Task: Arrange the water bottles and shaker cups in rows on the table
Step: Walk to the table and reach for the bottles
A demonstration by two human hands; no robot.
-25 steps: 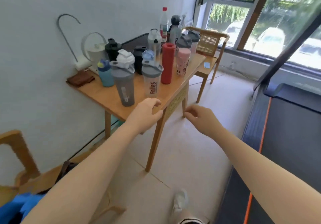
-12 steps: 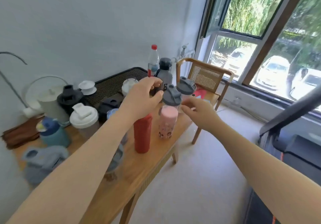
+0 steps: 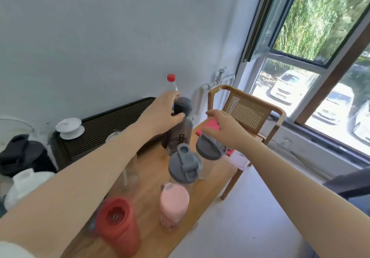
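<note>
A: Left hand (image 3: 160, 115) curled round the top of the dark grey bottle (image 3: 181, 131), thumb on the near side of its cap, fingers wrapped over the far side. Standing upright at the far end of the wooden worktop (image 3: 218, 174)

B: And the right hand (image 3: 224, 129)?

A: Hovering just above the grey lid of the far shaker cup (image 3: 209, 149), fingers loosely bent, gripping nothing. Hard to tell whether touching the lid or just off it

B: Close by, in the way?

A: Right behind the left hand, a clear water bottle with a red cap (image 3: 171, 82), mostly hidden by the fingers. Just nearer than the dark bottle, a second shaker cup with a grey flip lid (image 3: 185, 165), tight beside the first. Nearer again, a pink bottle (image 3: 173, 201), and to its left a red bottle (image 3: 118, 223), blurred. Left forearm crossing over a clear cup (image 3: 128, 169), covering most of it

B: Further off?

A: Along the wall, a black slatted tray (image 3: 112, 125) with a white lidded cup (image 3: 70, 127) on its left corner. At the far left edge, a black-lidded container (image 3: 22, 153) and a white-lidded one (image 3: 28, 181), both partly cut off. Beyond the worktop's end, a wooden cane-back chair (image 3: 248, 111) with something pink (image 3: 208, 126) on the seat, partly behind the right hand. Window (image 3: 312, 61) at right, parked cars outside
</note>
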